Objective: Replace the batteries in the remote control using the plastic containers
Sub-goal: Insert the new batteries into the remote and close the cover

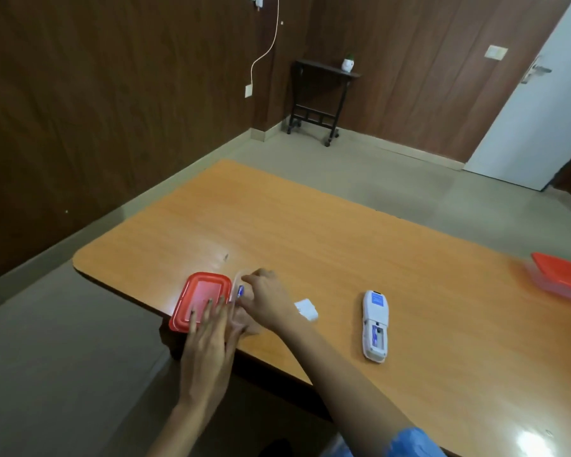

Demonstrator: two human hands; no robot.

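- We use the white remote (374,325) as landmark; it lies face down on the orange table (310,232), battery bay open w/ a blue-labelled cell visible inside.
- Small white battery cover (306,309) lies flat on the table just left of the remote, apart from it.
- Further left of the remote, near the table's front-left edge, sits a red lid (200,301), flat on the tabletop.
- Betw. that lid and the battery cover we see a clear plastic container (237,282); only its rim shows, rest hidden by hands.
- Right hand (267,298) is over the container, left of the remote, fingers curled & pinched; a blue battery (240,290) shows at the fingertips. Looks like a pinch grip on it, tho blur makes contact hard to confirm.
- Left hand (211,341) is left of the remote too, fingers stretched out flat and spread, holding nothing; fingertips lie over the red lid's near-right corner. Whether it presses the container wall, we can't tell.
- Far right of the remote, at the frame edge, a second container w/ red lid on (564,277) rests on the table, blurred.
- Well behind the remote, off the table: small dark side table (320,94) against the brown wall, white pot (347,64) on top.
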